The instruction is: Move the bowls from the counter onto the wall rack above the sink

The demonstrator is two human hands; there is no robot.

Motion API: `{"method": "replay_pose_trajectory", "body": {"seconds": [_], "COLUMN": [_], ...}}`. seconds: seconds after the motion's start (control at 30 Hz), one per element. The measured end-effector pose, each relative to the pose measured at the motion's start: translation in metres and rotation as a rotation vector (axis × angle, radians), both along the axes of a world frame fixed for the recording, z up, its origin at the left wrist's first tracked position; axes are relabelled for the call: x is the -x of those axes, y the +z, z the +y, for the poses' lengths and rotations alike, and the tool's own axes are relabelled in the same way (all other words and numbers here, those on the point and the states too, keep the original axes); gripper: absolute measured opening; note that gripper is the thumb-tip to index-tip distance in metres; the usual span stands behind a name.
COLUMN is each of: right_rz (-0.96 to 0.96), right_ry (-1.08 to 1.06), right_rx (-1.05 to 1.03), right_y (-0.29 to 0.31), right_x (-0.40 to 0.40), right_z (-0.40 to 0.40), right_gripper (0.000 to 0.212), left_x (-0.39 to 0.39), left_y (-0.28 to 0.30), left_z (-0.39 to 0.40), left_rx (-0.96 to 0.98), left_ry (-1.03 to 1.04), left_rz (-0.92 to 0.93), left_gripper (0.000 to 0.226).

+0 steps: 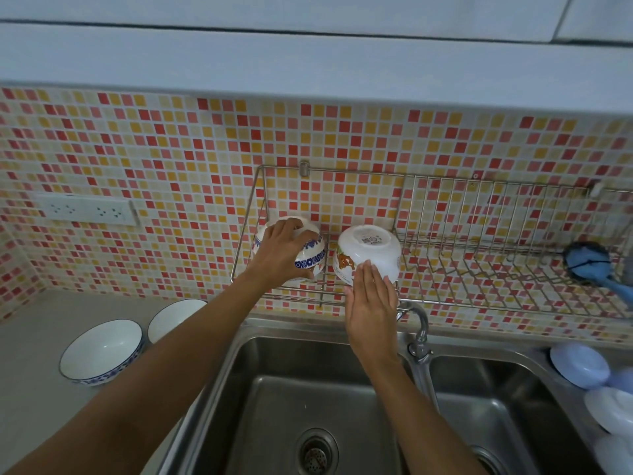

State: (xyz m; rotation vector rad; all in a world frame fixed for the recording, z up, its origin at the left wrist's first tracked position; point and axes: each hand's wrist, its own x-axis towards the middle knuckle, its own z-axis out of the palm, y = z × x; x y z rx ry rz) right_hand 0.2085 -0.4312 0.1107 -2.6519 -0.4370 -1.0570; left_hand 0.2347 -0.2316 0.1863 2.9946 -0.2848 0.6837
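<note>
We are gripping a blue bowl (305, 250) with our left hand (279, 250) on the rack (445, 269); our right hand (371, 303) is lying flat, open, against a white bowl (368, 252).

Dim even light, soft focus, edges bowed, perhaps faint sink (219, 371) glare

Bowl in left grip (310, 252): glossy glazed ceramic
Rack (445, 234) beneath it: shiny thin metal wire
Sink (274, 389) below: brushed steel
Counter (30, 389) leftward: matt, smooth

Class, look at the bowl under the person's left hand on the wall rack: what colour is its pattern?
Blue floral band on white, seen in the head view on the bowl.
</note>
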Motion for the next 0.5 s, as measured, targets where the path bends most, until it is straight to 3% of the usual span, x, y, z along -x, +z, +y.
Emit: {"method": "replay_pose_trajectory", "body": {"seconds": [0.2, 0.5], "right_rz": [0.007, 0.036], "right_ry": [-0.001, 0.026], "right_rx": [-0.014, -0.003], "right_y": [-0.0001, 0.0008], "right_x": [0.0017, 0.0052], "right_z": [-0.0001, -0.0044], "right_gripper": [0.056, 0.056], "left_x": [-0.0012, -0.0008], "left_y": [0.0001, -0.0024], "left_z": [-0.0024, -0.0001], "left_rx": [-0.060, 0.059], "left_ry": [-0.002, -0.030], "left_rz": [0.065, 0.123], "left_gripper": [0.081, 0.071]}}
